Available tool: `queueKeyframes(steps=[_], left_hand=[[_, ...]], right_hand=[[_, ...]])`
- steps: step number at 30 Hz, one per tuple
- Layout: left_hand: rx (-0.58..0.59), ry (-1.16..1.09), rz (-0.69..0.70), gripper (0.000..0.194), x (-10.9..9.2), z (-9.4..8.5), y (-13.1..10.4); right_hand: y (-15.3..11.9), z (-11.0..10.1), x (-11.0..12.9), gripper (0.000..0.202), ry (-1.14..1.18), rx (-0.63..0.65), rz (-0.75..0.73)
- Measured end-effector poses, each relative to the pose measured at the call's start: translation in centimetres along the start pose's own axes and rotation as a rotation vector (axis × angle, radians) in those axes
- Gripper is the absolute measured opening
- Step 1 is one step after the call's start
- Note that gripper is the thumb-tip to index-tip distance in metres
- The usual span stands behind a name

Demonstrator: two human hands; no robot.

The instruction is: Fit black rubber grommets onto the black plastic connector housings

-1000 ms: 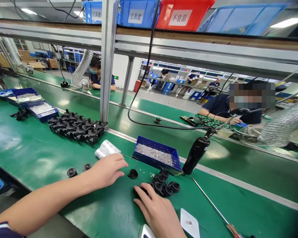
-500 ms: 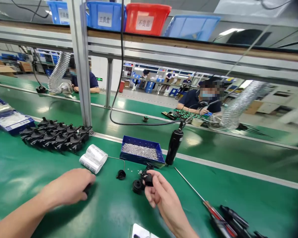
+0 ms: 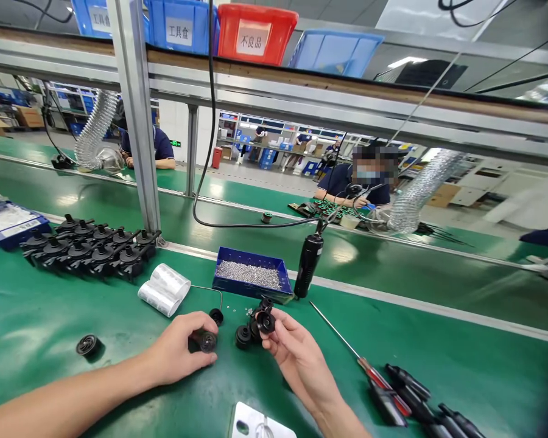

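Note:
My left hand [image 3: 182, 350] curls its thumb and fingers around a round black part with a spiral face [image 3: 207, 342], above the green mat. In my right hand [image 3: 296, 350] a black cup-shaped part [image 3: 265, 322] is pinched between thumb and fingers, its hollow side showing. Close behind and left of it sit other black round parts [image 3: 243, 336], partly overlapped by the held one. A small black cap [image 3: 216, 316] with a thin wire lies just beyond my left hand. Another round black part [image 3: 89, 345] rests on the mat at the left.
A blue tray [image 3: 251, 289] of small metal pieces stands behind my hands, beside a hanging black electric screwdriver [image 3: 309, 264]. Rows of black assemblies [image 3: 101, 250] and a clear roll [image 3: 164, 291] are at left. A long screwdriver [image 3: 368, 367] lies right. A person [image 3: 347, 179] sits opposite.
My left hand has moved right, towards my right hand, and its round part now shows. The part in my right hand has turned its hollow side into view. The camera view has shifted slightly.

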State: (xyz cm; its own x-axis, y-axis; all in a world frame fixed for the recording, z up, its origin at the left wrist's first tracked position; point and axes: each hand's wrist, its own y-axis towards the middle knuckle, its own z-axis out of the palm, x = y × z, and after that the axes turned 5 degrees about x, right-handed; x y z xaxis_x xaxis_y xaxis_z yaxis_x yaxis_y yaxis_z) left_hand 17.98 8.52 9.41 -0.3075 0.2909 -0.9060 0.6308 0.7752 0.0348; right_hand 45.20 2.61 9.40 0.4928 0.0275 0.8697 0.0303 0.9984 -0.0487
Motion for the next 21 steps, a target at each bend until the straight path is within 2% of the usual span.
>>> queueKeyframes(steps=[4,6,9,13,18,21], left_hand=[[0.021,-0.219,-0.036,0.041,-0.3,0.5,-0.2],[0.019,-0.232,0.000,0.048,-0.4,0.7,-0.3],[0.017,-0.228,0.058,0.044,-0.9,1.1,-0.6],[0.044,-0.284,0.063,0.039,-1.3,1.5,-0.9],[0.070,-0.239,0.073,0.045,-0.8,1.9,-1.0],[0.061,-0.255,0.108,0.047,-0.4,2.0,-1.0]], right_hand=[[-0.9,0.6,-1.1,0.031,-0.443,0.095,-0.254],[-1.4,1.0,-1.5,0.022,-0.682,0.161,-0.427],[-1.8,1.5,-1.7,0.024,-0.876,0.240,-0.607],[-1.6,1.7,-1.6,0.028,-0.947,0.257,-0.670],[-1.9,1.8,-1.8,0.032,-0.973,0.325,-0.674],[-2.1,1.9,-2.0,0.033,-0.996,0.319,-0.684]])
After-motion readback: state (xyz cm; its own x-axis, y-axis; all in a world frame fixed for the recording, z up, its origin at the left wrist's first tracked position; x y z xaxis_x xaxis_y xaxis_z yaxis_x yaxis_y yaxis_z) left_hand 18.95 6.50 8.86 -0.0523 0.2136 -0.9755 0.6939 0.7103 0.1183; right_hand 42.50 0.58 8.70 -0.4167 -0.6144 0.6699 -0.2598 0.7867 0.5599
